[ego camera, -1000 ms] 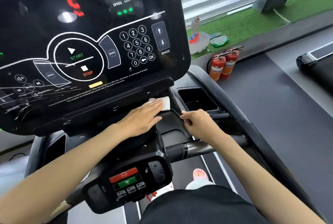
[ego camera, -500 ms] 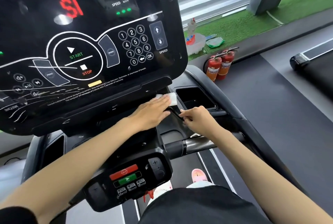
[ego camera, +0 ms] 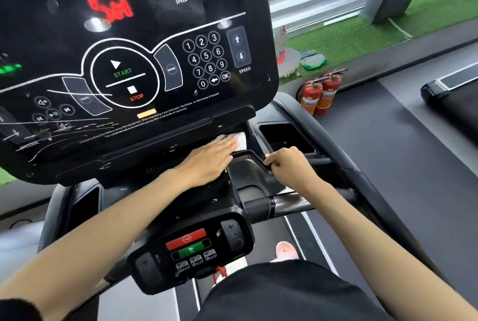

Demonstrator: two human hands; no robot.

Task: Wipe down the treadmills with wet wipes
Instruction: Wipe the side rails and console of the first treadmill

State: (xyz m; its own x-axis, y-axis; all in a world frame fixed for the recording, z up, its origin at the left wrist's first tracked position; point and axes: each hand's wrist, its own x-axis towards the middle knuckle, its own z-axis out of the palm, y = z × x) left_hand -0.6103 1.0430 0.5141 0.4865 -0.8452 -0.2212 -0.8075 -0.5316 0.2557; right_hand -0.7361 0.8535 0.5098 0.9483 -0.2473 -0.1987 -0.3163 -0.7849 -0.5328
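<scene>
While we stand on the treadmill facing its big dark console, the step in hand appears to be wiping the ledge that runs under the console's lower edge. We judge the sweep to be at the ledge's right end, since the open cup recess lies just to the right of it. Below, the control pod with its red and green buttons has no wipe on it, and we cannot tell whether it has been cleaned.

Our left grip lies flat and wide, fingers straight and together, pressing down on the wet wipe. Most of the wipe is hidden under the fingers. Only a white corner shows past the fingertips, touching the ledge close to the console's right corner. Our right grip is closed round the bent black bar just beside the wipe, seemingly to steady us.

The next move, we reckon, calls for firm, flat pressure. It could be a pass leftward along the ledge, or a turn down into the recess and over the bar, for which the right grip would have to let go.
</scene>
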